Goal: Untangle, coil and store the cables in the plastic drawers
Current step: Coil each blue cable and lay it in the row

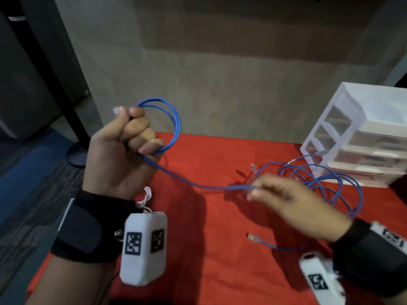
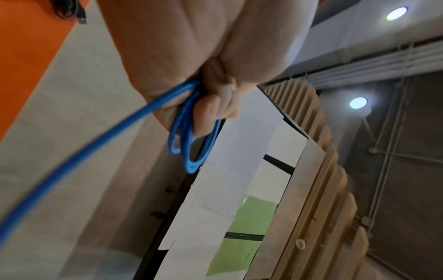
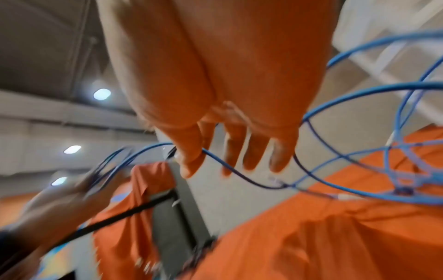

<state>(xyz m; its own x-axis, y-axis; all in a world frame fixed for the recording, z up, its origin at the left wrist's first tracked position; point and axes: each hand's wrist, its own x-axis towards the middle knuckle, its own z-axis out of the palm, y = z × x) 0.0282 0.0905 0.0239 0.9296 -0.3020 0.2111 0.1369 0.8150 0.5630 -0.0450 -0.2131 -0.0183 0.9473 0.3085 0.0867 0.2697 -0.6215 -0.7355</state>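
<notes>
My left hand (image 1: pixel 134 130) is raised over the table's left side, its fingers curled round a small coil of blue cable (image 1: pixel 174 122) with a clear plug sticking out by the thumb. The coil (image 2: pixel 189 136) also hangs below the fingers in the left wrist view. From the fist the cable runs taut, down and right, to my right hand (image 1: pixel 259 186), which pinches the cable (image 3: pixel 210 153) between thumb and forefinger; the other fingers are stretched out. Behind that hand lies a tangle of blue cable (image 1: pixel 326 181) on the red cloth. White plastic drawers (image 1: pixel 361 133) stand at the right.
A red cloth (image 1: pixel 209 238) covers the table. A loose cable end with a clear plug (image 1: pixel 252 237) lies in front of my right hand, and another plug (image 1: pixel 253 167) sticks up behind it. A grey wall rises behind the table; a dark post stands at left.
</notes>
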